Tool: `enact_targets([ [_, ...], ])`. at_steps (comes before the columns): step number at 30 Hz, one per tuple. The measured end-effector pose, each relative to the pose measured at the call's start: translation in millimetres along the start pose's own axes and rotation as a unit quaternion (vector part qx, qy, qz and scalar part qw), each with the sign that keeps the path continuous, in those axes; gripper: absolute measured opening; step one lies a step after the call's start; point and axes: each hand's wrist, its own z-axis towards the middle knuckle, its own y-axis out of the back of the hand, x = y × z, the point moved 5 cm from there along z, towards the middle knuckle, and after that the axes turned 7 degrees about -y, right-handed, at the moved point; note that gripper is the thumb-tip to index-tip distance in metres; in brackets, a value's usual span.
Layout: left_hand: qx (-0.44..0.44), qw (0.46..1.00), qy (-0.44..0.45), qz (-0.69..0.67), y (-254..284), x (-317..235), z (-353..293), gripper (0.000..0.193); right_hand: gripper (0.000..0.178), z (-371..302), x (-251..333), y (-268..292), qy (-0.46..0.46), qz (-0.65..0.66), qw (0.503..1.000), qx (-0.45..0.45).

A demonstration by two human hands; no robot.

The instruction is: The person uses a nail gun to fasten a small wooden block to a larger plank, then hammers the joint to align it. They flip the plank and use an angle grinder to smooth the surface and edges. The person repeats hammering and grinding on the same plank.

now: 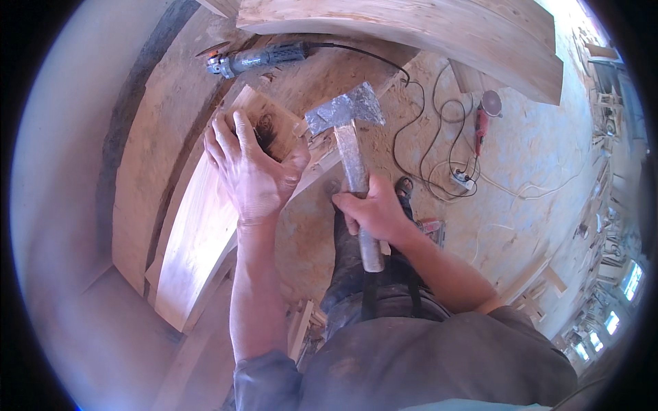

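My right hand (377, 209) is wrapped round the handle of a hatchet (351, 147). Its worn grey metal head is up, close to the right side of a wooden block (277, 120) that has a dark knot in its face. My left hand (253, 168) grips that block from the near side, fingers along its left edge and thumb at its right. Under the block lies a long pale wooden beam (199, 233), lit brightly along its near part. The hatchet's edge appears apart from my left hand.
A blue-grey angle grinder (264, 60) lies beyond the block, its cord trailing right. On the dusty floor at right are a red grinder (483, 123) and a socket block (463, 179) with looped cables. A thick timber (411, 27) crosses the far side. Wood offcuts (534, 291) lie at lower right.
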Motion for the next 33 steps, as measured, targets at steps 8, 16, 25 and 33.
enact_targets([
  [8,0.016,0.999,0.022,-0.027,5.6,0.7,-0.6,0.093,0.018,22.1,6.5,43.6,-0.028,-0.069,0.994,-0.080],
  [16,0.017,0.997,0.026,-0.076,11.3,3.5,1.5,0.089,0.016,116.4,26.3,91.2,-0.061,-0.163,0.984,-0.025],
  [25,0.009,0.994,0.035,-0.103,12.3,9.6,0.4,0.090,0.023,165.5,32.5,111.4,-0.111,-0.221,0.968,0.034],
  [33,0.066,0.988,-0.002,-0.137,15.5,20.5,-7.5,0.094,0.048,144.0,-46.9,162.6,0.022,-0.490,0.845,-0.213],
])
